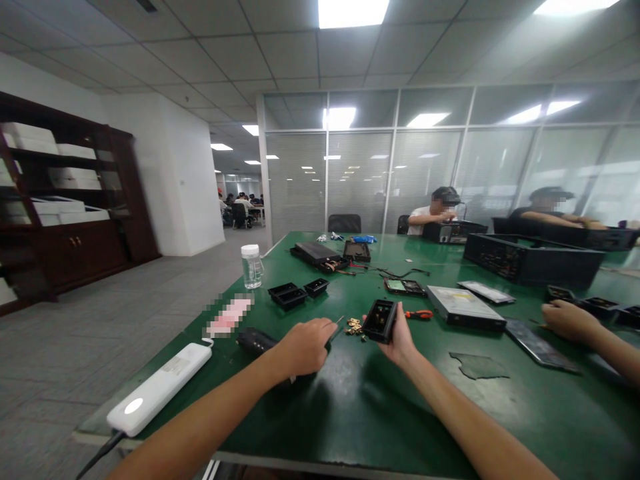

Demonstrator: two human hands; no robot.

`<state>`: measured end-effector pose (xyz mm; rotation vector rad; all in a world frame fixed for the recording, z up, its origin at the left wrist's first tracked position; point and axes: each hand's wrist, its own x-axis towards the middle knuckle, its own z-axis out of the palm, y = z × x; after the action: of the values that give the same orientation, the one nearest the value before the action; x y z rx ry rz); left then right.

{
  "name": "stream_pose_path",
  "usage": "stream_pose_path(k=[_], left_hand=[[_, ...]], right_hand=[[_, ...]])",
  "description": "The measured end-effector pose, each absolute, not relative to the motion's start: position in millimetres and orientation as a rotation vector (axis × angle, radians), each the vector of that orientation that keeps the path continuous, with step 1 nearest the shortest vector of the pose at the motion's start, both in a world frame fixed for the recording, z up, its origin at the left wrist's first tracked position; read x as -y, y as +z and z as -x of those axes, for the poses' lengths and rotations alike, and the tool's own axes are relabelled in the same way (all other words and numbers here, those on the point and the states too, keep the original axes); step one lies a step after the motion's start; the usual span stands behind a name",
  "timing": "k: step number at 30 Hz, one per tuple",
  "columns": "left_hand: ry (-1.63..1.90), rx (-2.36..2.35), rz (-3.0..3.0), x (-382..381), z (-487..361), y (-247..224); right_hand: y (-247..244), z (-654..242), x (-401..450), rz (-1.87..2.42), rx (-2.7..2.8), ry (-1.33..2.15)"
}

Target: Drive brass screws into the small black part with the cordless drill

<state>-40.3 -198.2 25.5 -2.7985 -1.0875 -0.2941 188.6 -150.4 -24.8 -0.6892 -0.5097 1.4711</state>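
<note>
My right hand (pixel 401 339) grips a small black plastic box (pixel 379 321), tilted toward me, with a few brass-coloured pieces inside. My left hand (pixel 311 345) is closed around a thin tool (pixel 341 321); only its slender metal tip shows, so its exact kind is unclear. Between the hands, a small heap of brass-coloured metal pieces (pixel 354 326) lies on the green table (pixel 345 413). Beneath my left wrist and forearm is a dark rounded object (pixel 256 340), partly hidden. Beyond it stand similar black boxes (pixel 287 295) and a smaller one (pixel 317 287).
A white power strip (pixel 163 387) lies along the left edge, near a clear bottle (pixel 251 267). An orange-and-black handled tool (pixel 419 314), an optical drive (pixel 465 308) and a dark glass-like sheet (pixel 479 366) lie rightward. Another person's hand (pixel 570 321) works at far right; others sit behind.
</note>
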Motion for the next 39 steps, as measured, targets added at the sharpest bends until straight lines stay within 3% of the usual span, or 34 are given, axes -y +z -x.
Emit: stream_pose_path(k=[6, 14, 22, 39], left_hand=[[-0.045, 1.262, 2.939, 184.6, 100.1, 30.1], [0.172, 1.139, 3.198, 179.5, 120.5, 27.0], [-0.074, 1.119, 2.986, 172.2, 120.0, 5.3], [-0.029, 1.301, 2.721, 143.4, 103.3, -4.6]], right_hand=[[-28.5, -191.6, 148.5, 0.666, 0.472, 1.483], [-27.1, -190.0, 148.8, 0.665, 0.511, 1.473], [-28.9, -196.7, 143.7, 0.69, 0.572, 1.429], [-27.0, -198.1, 148.5, 0.67, 0.654, 1.474]])
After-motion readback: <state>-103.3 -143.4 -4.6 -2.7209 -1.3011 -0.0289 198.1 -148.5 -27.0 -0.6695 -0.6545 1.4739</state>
